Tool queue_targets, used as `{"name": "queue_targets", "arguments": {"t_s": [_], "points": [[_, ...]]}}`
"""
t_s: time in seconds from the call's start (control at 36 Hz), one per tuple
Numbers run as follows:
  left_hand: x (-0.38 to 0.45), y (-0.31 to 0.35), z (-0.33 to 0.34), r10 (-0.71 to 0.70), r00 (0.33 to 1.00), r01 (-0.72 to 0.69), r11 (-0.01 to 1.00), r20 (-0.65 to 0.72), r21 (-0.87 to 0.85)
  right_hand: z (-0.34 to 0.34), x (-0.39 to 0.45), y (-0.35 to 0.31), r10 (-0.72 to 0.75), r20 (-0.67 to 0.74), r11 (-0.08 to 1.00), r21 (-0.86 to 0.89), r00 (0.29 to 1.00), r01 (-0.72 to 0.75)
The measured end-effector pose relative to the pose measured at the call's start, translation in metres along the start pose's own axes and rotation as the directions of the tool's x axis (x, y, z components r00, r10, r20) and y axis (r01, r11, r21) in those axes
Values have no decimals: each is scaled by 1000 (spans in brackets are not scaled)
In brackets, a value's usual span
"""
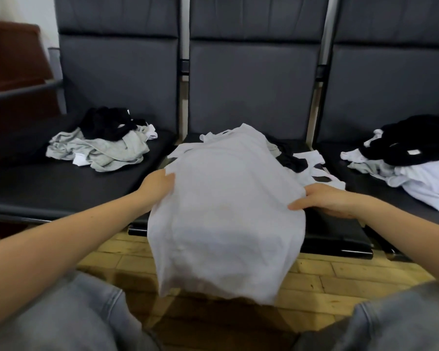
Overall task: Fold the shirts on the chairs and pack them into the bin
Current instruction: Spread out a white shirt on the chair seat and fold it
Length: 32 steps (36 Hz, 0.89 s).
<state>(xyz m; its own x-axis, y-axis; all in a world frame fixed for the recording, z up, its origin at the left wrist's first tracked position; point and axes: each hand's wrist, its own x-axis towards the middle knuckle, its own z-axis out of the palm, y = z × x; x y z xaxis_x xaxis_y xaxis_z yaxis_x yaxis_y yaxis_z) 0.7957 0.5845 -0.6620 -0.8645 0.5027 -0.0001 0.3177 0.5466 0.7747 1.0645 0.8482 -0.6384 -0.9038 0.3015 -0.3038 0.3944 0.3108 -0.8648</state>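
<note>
A pale white shirt [226, 203] lies spread over the middle chair seat [340, 236], its lower part hanging past the front edge toward the floor. My left hand [157, 184] grips the shirt's left edge, thumb on top of the cloth. My right hand [325, 198] holds the right edge, thumb on the cloth and fingers under it. More shirts, black and white [307, 163], lie behind it on the same seat. No bin is in view.
A heap of grey, black and white shirts [104, 145] sits on the left chair seat. Another heap of black and white shirts [411, 158] lies on the right seat. Dark chair backs [251, 79] stand behind. My knees in grey jeans [61, 315] and a wood floor [314, 274] fill the foreground.
</note>
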Motion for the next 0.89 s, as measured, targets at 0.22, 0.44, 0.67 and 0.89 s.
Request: {"name": "queue_targets", "arguments": {"t_s": [0.22, 0.44, 0.67, 0.89], "points": [[-2, 3, -7, -77, 987, 82, 996, -143, 30, -1, -19, -11, -141, -23, 870, 475, 990, 135], [6, -16, -25, -36, 993, 48, 994, -116, 102, -12, -55, 8, 135, 113, 972, -210, 984, -109], [3, -12, -21, -56, 998, 56, 998, 7, 5, -19, -57, 21, 94, -42, 980, 177, 995, -85], [6, -4, -18, -132, 991, 135, 977, 30, -167, 1, -18, 6, 328, -96, 732, 654, 940, -189]]}}
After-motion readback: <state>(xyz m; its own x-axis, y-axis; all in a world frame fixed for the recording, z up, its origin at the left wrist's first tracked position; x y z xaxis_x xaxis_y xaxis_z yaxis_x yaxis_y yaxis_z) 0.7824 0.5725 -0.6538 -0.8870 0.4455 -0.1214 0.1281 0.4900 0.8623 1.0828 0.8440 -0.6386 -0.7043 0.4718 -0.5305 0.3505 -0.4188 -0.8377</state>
